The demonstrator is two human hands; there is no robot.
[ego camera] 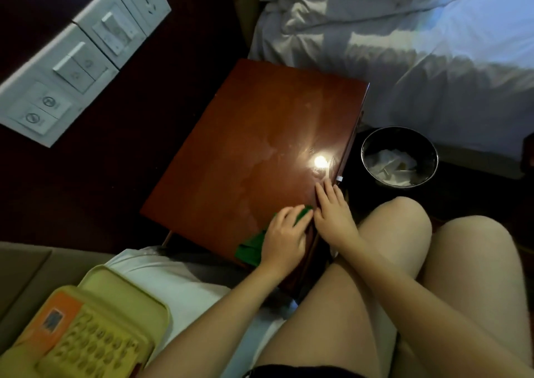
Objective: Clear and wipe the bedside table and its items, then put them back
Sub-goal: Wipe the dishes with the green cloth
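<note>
One wide-angle camera, worn on the person's head, faces forward and steeply down. It views the bedside table (254,146) from above at arm's reach, with the table top centred. The wall switch panel (81,59) occupies the upper left, the bed (433,45) the upper right, the person's knees (404,227) the lower right.

Dimly lit; glare spot seen on glossy red-brown wooden tabletop (254,134), white crumpled bedding (361,24) beyond it lit bluish, edges warped.
</note>
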